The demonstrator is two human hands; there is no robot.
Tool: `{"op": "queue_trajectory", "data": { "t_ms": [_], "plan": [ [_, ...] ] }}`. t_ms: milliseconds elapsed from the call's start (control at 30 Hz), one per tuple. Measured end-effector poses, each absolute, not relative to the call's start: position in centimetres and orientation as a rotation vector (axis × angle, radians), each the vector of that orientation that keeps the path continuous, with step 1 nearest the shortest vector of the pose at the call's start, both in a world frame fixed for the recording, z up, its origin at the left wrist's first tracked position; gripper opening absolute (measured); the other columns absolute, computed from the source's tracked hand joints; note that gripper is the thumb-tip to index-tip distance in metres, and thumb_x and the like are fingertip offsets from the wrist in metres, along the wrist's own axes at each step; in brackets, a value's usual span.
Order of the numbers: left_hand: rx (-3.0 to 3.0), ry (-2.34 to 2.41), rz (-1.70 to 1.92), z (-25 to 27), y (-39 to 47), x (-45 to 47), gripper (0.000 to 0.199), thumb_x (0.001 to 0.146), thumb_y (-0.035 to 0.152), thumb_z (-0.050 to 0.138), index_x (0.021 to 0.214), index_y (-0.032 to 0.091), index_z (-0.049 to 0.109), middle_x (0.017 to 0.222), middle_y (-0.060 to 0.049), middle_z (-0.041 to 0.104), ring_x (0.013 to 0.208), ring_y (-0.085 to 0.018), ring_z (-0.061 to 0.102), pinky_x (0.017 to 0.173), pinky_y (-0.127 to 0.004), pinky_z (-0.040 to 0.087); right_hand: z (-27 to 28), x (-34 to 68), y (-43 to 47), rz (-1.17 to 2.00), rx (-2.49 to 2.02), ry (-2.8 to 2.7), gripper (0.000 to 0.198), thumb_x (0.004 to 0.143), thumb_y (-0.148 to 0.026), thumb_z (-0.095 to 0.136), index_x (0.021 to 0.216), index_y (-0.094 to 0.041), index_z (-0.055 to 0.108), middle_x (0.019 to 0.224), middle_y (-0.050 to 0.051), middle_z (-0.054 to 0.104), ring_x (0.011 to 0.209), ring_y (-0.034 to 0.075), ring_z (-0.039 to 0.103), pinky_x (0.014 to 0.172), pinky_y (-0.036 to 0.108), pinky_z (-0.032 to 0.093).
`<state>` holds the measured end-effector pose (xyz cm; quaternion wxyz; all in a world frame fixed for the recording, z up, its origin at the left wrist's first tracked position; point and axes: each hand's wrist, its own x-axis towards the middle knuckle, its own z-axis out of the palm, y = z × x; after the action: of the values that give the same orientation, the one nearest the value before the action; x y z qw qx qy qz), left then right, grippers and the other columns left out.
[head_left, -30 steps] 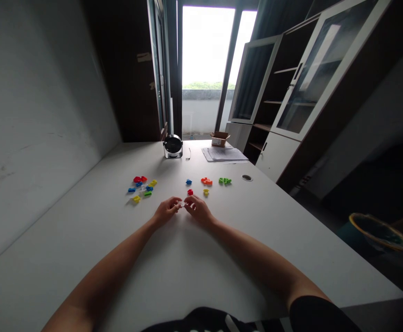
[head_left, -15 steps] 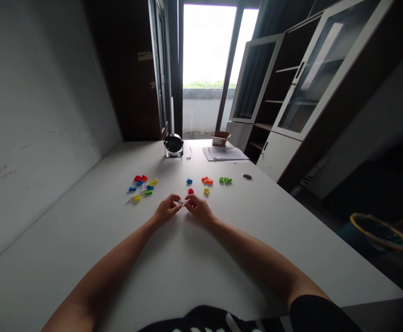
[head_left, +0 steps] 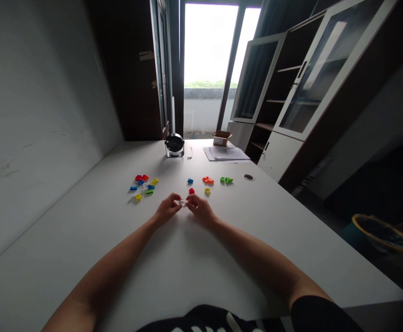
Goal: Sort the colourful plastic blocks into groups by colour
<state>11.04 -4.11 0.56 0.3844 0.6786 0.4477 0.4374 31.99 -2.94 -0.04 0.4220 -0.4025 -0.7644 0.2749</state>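
Your left hand (head_left: 167, 207) and right hand (head_left: 200, 209) pinch the clear piece (head_left: 183, 203) between them, near the single red piece (head_left: 191, 191). Fit's hard to see; keep fingertip pressure even.

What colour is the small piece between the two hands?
The small piece looks whitish, seen best in the head view.

Blk top (head_left: 201, 312) w/ short R sleeve (head_left: 317, 316), wht marks (head_left: 233, 322) on front, poss. print
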Motion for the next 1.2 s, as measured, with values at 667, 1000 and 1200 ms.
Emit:
{"op": "queue_trajectory", "data": {
  "t_ms": [667, 1000, 1200],
  "plan": [
    [1.662, 1.009, 1.112, 0.16, -3.90, 10.71, 0.034, 0.081, 0.038, 0.076, 0.104, 0.020, 0.057, 0.099, -0.003, 0.069, 0.071, -0.011, 0.060, 0.062, -0.022, 0.044, 0.11, 32.06, -3.09, 0.708, -0.973, -1.902, 0.019, 0.091, -0.038, 0.062, 0.099, -0.022, 0.067, 0.076, 0.001, 0.070, 0.064, 0.016, 0.061, 0.062, 0.027, 0.047],
    [1.468, 0.652, 1.136, -0.17, -3.23, 10.81, 0.035, 0.083, 0.032, 0.081, 0.102, 0.018, 0.055, 0.105, -0.008, 0.071, 0.091, -0.017, 0.069, 0.083, -0.030, 0.051, 0.07, 32.13, -3.09, 0.618, -0.926, -1.911, 0.014, 0.091, -0.032, 0.062, 0.088, -0.019, 0.068, 0.075, 0.001, 0.068, 0.063, 0.013, 0.057, 0.061, 0.024, 0.044],
    [1.421, 0.632, 1.137, -0.13, -3.17, 10.69, 0.033, 0.083, 0.031, 0.081, 0.103, 0.016, 0.059, 0.116, -0.012, 0.070, 0.099, -0.020, 0.070, 0.089, -0.035, 0.053, -0.25, 32.03, -2.87, 0.582, -0.879, -1.944, 0.012, 0.091, -0.028, 0.063, 0.084, -0.019, 0.067, 0.074, 0.000, 0.067, 0.062, 0.012, 0.055, 0.060, 0.023, 0.042]
  ]
}}
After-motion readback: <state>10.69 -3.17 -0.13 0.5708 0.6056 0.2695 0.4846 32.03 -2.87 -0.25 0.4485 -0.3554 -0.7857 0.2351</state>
